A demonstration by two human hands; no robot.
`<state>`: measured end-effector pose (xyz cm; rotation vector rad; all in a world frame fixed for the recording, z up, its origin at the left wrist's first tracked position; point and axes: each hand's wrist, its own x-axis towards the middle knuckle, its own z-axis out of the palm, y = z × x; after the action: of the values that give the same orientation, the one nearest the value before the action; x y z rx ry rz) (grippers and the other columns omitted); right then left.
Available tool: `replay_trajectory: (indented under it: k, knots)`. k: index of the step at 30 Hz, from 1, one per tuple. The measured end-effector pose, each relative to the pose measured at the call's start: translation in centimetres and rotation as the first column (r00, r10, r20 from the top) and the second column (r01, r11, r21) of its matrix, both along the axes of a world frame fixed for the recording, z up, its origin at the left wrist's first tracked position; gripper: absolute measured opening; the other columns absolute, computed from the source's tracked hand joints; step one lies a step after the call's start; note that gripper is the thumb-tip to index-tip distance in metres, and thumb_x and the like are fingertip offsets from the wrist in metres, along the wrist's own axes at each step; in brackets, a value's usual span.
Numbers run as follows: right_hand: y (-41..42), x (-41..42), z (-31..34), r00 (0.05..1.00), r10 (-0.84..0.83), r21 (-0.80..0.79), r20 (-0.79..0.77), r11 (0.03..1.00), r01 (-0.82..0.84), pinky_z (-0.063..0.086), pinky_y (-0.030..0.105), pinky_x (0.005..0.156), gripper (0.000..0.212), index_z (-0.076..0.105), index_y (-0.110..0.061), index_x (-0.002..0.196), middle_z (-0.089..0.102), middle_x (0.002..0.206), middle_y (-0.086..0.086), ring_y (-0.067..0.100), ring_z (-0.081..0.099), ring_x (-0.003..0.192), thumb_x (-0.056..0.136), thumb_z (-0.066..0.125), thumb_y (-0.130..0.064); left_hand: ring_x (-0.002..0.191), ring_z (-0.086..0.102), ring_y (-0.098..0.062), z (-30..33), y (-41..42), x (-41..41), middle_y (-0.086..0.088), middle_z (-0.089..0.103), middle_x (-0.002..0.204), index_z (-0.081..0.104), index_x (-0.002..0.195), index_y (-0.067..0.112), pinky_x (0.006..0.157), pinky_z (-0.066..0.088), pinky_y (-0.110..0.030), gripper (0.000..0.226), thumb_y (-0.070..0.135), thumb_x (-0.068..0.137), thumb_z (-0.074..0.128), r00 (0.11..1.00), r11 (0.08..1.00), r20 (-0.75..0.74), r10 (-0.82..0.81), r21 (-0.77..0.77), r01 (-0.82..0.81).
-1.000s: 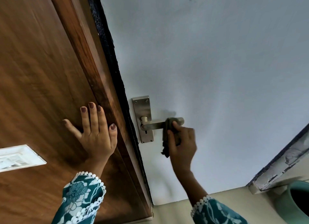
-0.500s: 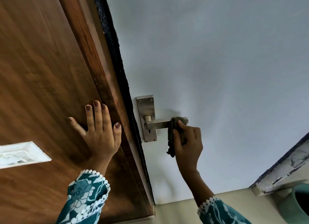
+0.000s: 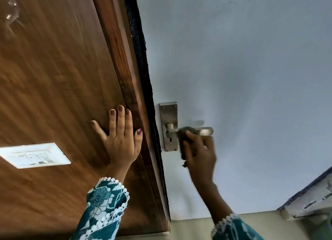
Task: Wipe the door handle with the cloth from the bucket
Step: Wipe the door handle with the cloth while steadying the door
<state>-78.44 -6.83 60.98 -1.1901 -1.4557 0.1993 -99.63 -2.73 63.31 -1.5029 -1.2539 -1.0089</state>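
A silver lever door handle (image 3: 206, 131) on a steel backplate (image 3: 168, 114) is fixed to the pale grey door (image 3: 242, 69). My right hand (image 3: 200, 150) grips a dark grey-green cloth (image 3: 184, 132) wrapped over the lever close to its pivot; the lever's free end sticks out to the right of the cloth. The cloth's lower end hangs below my palm. My left hand (image 3: 120, 137) lies flat, fingers spread, on the brown wooden frame (image 3: 115, 64) left of the door edge. The bucket is out of view.
A white switch plate (image 3: 34, 157) sits on the wood panel at the left. A chipped white and blue ledge (image 3: 309, 202) juts in at the lower right. Beige floor (image 3: 194, 227) shows under the door.
My right hand has slid the cloth left along the lever, from near its tip toward the pivot, baring the tip. The view has shifted, and the green bucket has left the lower right corner.
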Motion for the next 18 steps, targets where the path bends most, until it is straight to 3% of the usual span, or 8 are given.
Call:
replay_trajectory:
  k: [3, 5, 8, 10, 13, 18]
  knots:
    - [0.6, 2.4, -0.7, 0.989, -0.068, -0.034, -0.133, 0.997, 0.064, 0.054, 0.032, 0.039, 0.033, 0.058, -0.027, 0.116, 0.044, 0.099, -0.006, 0.025, 0.065, 0.065, 0.087, 0.064, -0.012, 0.148, 0.004, -0.018, 0.0, 0.1, 0.1, 0.003, 0.0, 0.162, 0.01, 0.152, 0.015, 0.113, -0.005, -0.058, 0.058, 0.036, 0.099, 0.023, 1.0, 1.0, 0.003, 0.008, 0.008, -0.008]
    - [0.6, 1.9, -0.6, 0.991, -0.061, -0.021, -0.118, 0.998, 0.059, 0.055, 0.031, 0.041, 0.031, 0.056, -0.028, 0.115, 0.042, 0.099, -0.009, 0.023, 0.065, 0.067, 0.088, 0.062, -0.015, 0.148, 0.004, -0.018, -0.1, 0.2, 0.2, 0.003, 0.0, 0.162, 0.01, 0.152, 0.014, 0.113, -0.005, -0.058, 0.058, 0.035, 0.099, 0.022, 1.0, 1.0, 0.01, 0.007, 0.011, -0.007]
    - [0.5, -0.6, -0.5, 0.999, -0.025, 0.039, -0.03, 0.999, 0.026, 0.058, 0.026, 0.057, 0.028, 0.058, -0.021, 0.116, 0.037, 0.1, -0.017, 0.016, 0.061, 0.075, 0.088, 0.056, -0.024, 0.148, 0.004, -0.018, -0.2, 0.2, 0.2, 0.003, 0.0, 0.162, 0.01, 0.152, 0.014, 0.113, -0.006, -0.058, 0.058, 0.036, 0.099, 0.022, 1.0, 1.0, 0.009, 0.007, 0.013, -0.007]
    - [0.5, -2.0, -0.6, 1.0, -0.011, 0.05, 0.014, 0.999, 0.01, 0.057, 0.024, 0.061, 0.028, 0.062, -0.016, 0.115, 0.044, 0.099, -0.011, 0.013, 0.058, 0.079, 0.088, 0.057, -0.022, 0.148, 0.004, -0.018, -0.1, 0.2, 0.2, 0.003, 0.0, 0.162, 0.01, 0.152, 0.015, 0.113, -0.006, -0.058, 0.059, 0.036, 0.099, 0.022, 1.0, 1.0, 0.009, 0.006, 0.01, -0.006]
    - [0.3, -3.2, -0.3, 0.993, -0.056, 0.081, 0.106, 0.996, 0.048, 0.054, 0.024, 0.059, 0.026, 0.066, -0.011, 0.112, 0.058, 0.093, 0.005, 0.012, 0.056, 0.079, 0.088, 0.058, -0.019, 0.148, 0.004, -0.018, 0.0, 0.2, 0.2, 0.004, -0.001, 0.162, 0.01, 0.152, 0.015, 0.114, -0.006, -0.057, 0.058, 0.036, 0.099, 0.022, 1.0, 1.0, 0.012, 0.009, 0.007, -0.009]
    - [0.2, -4.6, 0.0, 0.946, -0.055, 0.146, 0.319, 0.989, 0.008, 0.054, 0.029, 0.052, 0.023, 0.068, -0.01, 0.108, 0.066, 0.095, 0.008, 0.021, 0.061, 0.083, 0.09, 0.058, -0.019, 0.148, 0.003, -0.018, 0.0, -0.1, 1.3, 0.006, -0.002, 0.161, 0.008, 0.152, 0.015, 0.113, -0.006, -0.057, 0.057, 0.036, 0.1, 0.02, 0.996, 1.0, 0.091, 0.001, 0.0, -0.001]
